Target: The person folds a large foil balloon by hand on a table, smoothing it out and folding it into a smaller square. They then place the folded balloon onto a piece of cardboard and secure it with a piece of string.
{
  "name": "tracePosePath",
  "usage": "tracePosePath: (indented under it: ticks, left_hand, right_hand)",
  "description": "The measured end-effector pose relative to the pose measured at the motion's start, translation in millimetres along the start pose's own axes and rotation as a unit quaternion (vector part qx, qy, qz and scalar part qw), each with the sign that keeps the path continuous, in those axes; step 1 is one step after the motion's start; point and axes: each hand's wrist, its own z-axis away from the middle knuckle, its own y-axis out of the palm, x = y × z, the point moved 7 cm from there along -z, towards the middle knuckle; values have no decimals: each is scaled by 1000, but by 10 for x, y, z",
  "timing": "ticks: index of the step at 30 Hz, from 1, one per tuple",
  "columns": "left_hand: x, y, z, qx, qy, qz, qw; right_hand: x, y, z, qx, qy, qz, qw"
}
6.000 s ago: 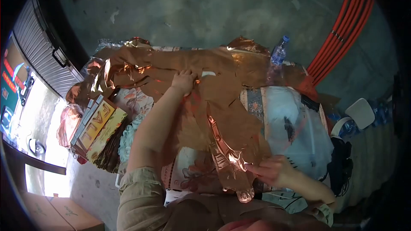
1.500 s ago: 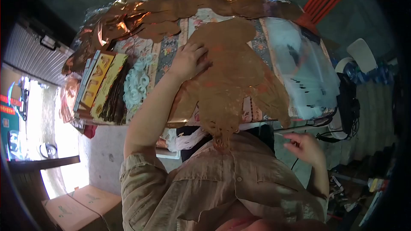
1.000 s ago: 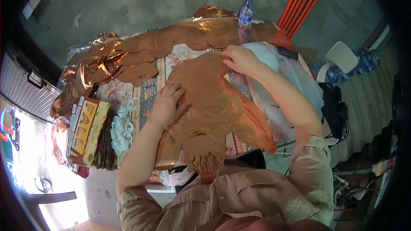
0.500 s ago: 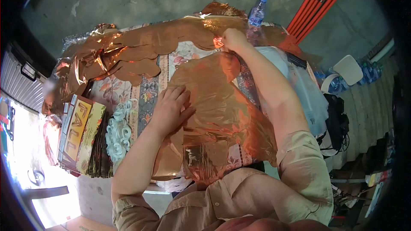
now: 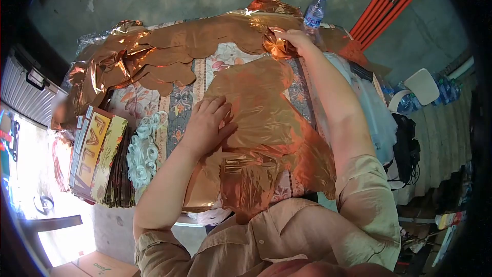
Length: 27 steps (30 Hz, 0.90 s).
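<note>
A large copper-coloured foil sheet [image 5: 256,97] is spread over the near middle of the table. My left hand [image 5: 207,123] lies on its left edge, palm down with the fingers stretched out. Farther off, my right hand [image 5: 300,41] grips a crumpled piece of copper foil [image 5: 277,47], which bunches up shiny below the fingers. Several scalloped copper foil pieces [image 5: 174,41] run along the far side of the table. At the near edge, a folded foil stack [image 5: 248,182] sits against my shirt.
Left of the sheet are white curled ribbons [image 5: 143,151] and a stack of printed "FALL" cards [image 5: 95,156]. A water bottle [image 5: 314,13] stands by my right hand. Clear plastic bags [image 5: 371,118] lie right, near red pipes [image 5: 392,2]. Patterned cloth [image 5: 179,107] covers the table.
My right hand has shifted slightly right, and more crumpled foil now shows beneath its fingers. My left hand stays on the sheet.
</note>
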Motion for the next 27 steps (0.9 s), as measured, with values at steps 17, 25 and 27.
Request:
tracePosePath:
  ticks: [17,25,27]
  left_hand:
    - [17,11,10,0,-8,12,1000]
    - [23,16,10,-3,-2,17,1000]
    - [14,3,4,6,-9,19,1000]
  right_hand:
    - [683,601,549,43,-232,592,770]
    - [434,512,254,17,-197,627,753]
    - [388,383,139,11,-168,515,840]
